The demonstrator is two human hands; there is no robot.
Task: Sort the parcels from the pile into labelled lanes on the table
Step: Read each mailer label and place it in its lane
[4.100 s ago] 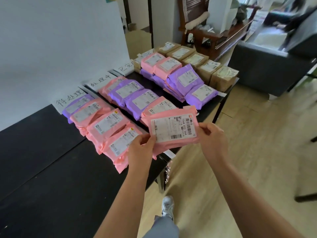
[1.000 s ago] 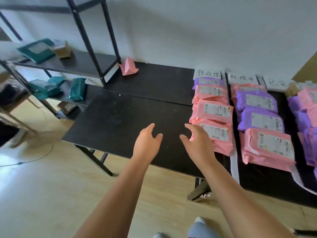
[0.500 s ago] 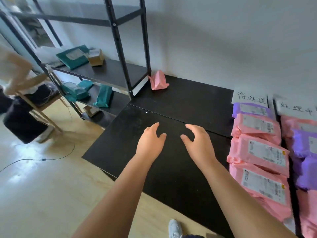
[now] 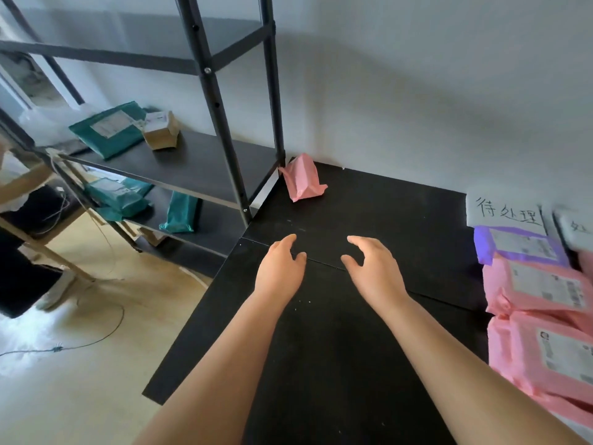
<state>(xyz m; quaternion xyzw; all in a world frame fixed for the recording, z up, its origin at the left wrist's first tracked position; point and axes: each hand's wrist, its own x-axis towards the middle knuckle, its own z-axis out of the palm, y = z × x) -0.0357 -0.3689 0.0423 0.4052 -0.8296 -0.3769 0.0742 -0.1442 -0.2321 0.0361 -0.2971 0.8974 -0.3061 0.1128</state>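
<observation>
A single pink parcel (image 4: pixel 303 182) stands crumpled at the far left corner of the black table (image 4: pixel 327 364), against the wall and the shelf post. My left hand (image 4: pixel 280 270) and my right hand (image 4: pixel 375 270) hover side by side over the bare table top, fingers loosely spread, holding nothing. Both are well short of that parcel. At the right edge a lane of parcels runs toward me: a purple parcel (image 4: pixel 516 247) at the back, then pink parcels (image 4: pixel 539 287) in front, under a white paper lane label (image 4: pixel 505 214).
A black metal shelf rack (image 4: pixel 221 114) stands left of the table, with green parcels (image 4: pixel 107 128) and a small cardboard box (image 4: pixel 160 130) on its shelves. A wooden floor with a cable (image 4: pixel 80 343) lies to the left. A second paper label (image 4: pixel 577 228) shows at the right edge.
I put down the pink parcel I held four seconds ago and turned left; the lanes slid to the right edge. Both empty hands have moved forward toward the far corner.
</observation>
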